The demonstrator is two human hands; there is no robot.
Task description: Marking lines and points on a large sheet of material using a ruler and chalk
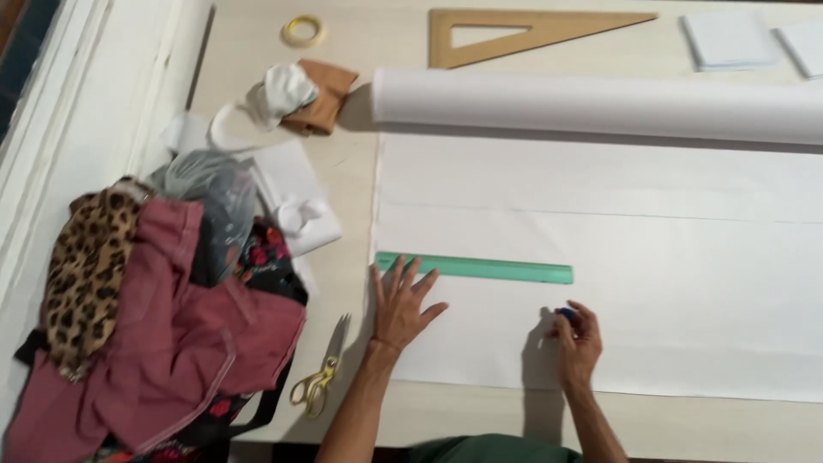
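Left hand (401, 302): lay flat with fingers spread on the white fabric (617, 257), fingertips touching the left end of the green ruler (474, 267); it gripped nothing.
Right hand (576, 341): fingers closed on a small blue marker (566, 314), its tip on the fabric just below the ruler's right end.
Green ruler: lay flat across the fabric, parallel to the near edge of the surface (343, 180).
Fabric roll (600, 105): lay across the far part of the surface, the sheet unrolled from it toward the near edge.
Scissors (315, 384): gold-handled, at the near edge, left of the left forearm.
Clothes pile (154, 326): leopard print and dusty pink, at the left edge.
Wooden triangle (523, 34): at the far edge, behind the roll.
Tape roll (303, 31): near the far left corner.
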